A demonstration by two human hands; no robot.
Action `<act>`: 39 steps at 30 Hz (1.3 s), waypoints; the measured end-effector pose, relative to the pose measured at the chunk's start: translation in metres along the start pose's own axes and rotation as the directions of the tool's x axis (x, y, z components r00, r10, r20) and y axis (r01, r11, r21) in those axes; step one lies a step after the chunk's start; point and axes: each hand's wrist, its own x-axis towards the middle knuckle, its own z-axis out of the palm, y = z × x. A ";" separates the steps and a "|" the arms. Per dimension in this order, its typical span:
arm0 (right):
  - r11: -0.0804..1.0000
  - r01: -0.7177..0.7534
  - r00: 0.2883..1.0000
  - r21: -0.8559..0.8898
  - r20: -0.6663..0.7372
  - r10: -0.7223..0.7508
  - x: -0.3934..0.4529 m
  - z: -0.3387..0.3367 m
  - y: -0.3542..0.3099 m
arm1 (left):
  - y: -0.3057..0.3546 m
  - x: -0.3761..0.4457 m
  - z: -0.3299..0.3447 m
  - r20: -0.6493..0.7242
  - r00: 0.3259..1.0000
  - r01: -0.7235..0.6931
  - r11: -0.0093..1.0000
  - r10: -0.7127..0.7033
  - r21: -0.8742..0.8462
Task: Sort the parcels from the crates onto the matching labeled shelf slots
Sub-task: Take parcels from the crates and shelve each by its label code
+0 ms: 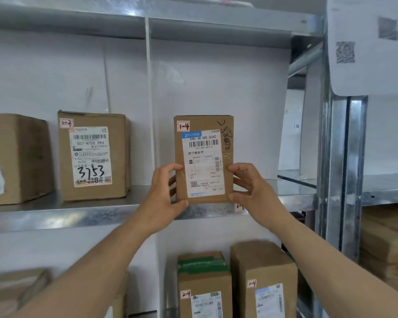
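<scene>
A small cardboard parcel [203, 143] tagged "1-4", with a white shipping label on its front, stands upright at the front edge of the metal shelf [78, 216]. My left hand [162, 198] grips its lower left side, thumb under the bottom corner. My right hand [248, 187] grips its lower right side. A slot tag [239, 207] on the shelf edge sits just below the parcel, partly hidden by my right hand. To the left, in the neighbouring slot, stands a parcel tagged "1-3" [93, 154] with "3753" written on its label.
Another brown box [16, 157] stands at the far left of the same shelf. Below are parcels tagged "2-4" [203, 288] and "1-4" [263, 278]. A steel upright [340, 157] bounds the bay on the right. A white divider [149, 99] separates the slots.
</scene>
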 end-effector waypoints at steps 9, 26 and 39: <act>0.983 -0.156 0.987 -0.092 -0.041 0.153 0.023 -0.001 0.001 | 0.007 0.022 0.011 -0.085 0.989 0.130 0.985 -0.121 0.117; 0.908 -0.136 0.980 -0.397 0.081 0.182 0.066 -0.004 0.009 | 0.012 0.049 0.017 -0.054 0.968 0.249 0.906 -0.246 0.343; 0.871 -0.164 0.986 -0.464 -0.040 0.165 0.061 -0.003 0.014 | 0.015 0.044 0.023 -0.186 0.948 0.310 0.869 -0.256 0.384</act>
